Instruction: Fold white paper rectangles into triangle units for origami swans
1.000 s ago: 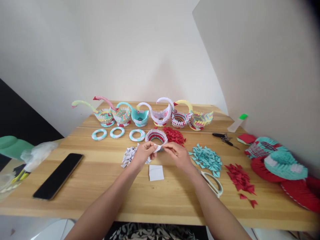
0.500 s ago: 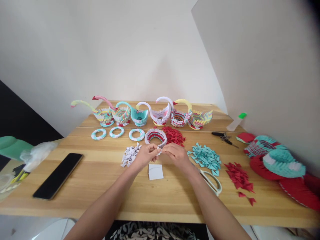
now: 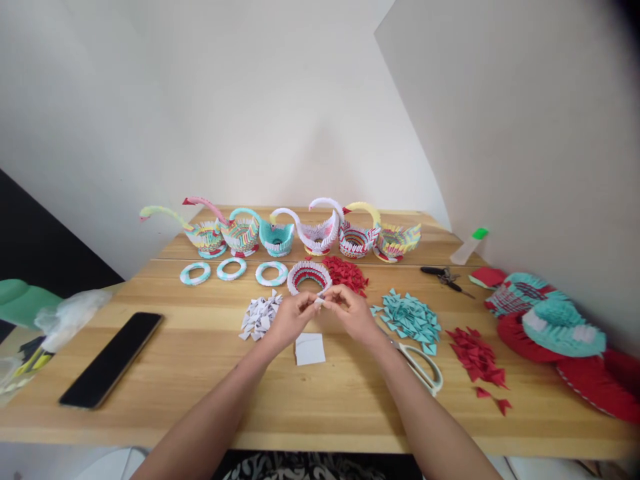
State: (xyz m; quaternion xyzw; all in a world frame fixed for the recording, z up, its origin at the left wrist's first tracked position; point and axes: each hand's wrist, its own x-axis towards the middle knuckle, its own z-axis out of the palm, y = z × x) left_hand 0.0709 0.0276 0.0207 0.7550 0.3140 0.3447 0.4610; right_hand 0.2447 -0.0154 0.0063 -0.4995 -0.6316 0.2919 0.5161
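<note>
My left hand (image 3: 291, 317) and my right hand (image 3: 351, 310) meet over the middle of the wooden table (image 3: 200, 393), both pinching one small white paper piece (image 3: 320, 301) between the fingertips. Just below them lies a small stack of white paper squares (image 3: 309, 349). A heap of folded white pieces (image 3: 260, 316) sits left of my left hand. Behind the hands stands a half-built white and red paper ring (image 3: 309, 275), with a red piece pile (image 3: 350, 273) beside it.
Several paper swans (image 3: 280, 233) line the back, three teal rings (image 3: 233, 269) before them. Teal pieces (image 3: 410, 317), white scissors (image 3: 423, 367) and red pieces (image 3: 475, 360) lie right. A black phone (image 3: 111, 360) lies left, black scissors (image 3: 445, 277), a glue bottle (image 3: 467, 245) and large paper models (image 3: 555, 327) far right.
The hands have kept working the white piece, folding it smaller and bringing the fingertips closer together. The view has shifted slightly; nothing else on the table moved.
</note>
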